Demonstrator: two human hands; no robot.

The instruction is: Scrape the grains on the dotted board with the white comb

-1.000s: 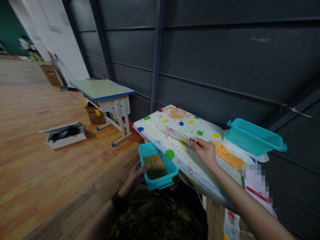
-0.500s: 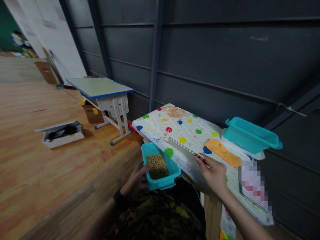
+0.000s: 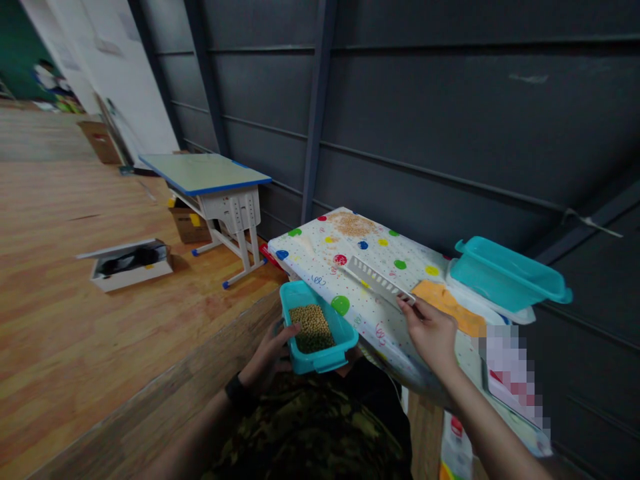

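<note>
My left hand [image 3: 274, 348] grips the near left side of a teal plastic box [image 3: 317, 328] holding tan and green beans, kept just below the table's near edge. My right hand [image 3: 431, 328] pinches one end of a white slotted strip [image 3: 378, 280] that lies on the table's dotted cloth [image 3: 320, 250]. A patch of small tan grains [image 3: 353, 224] is spread at the table's far end.
A second teal box [image 3: 505, 275] with its lid sits on white things at the table's right, beside an orange cloth [image 3: 445, 301]. A grey wall stands behind. On the wooden floor to the left are a blue-edged desk [image 3: 205, 175] and an open white box [image 3: 126, 263].
My right hand first dragged the white strip toward the table's near edge, then moved it back out across the cloth. My left hand and the box of beans have barely shifted.
</note>
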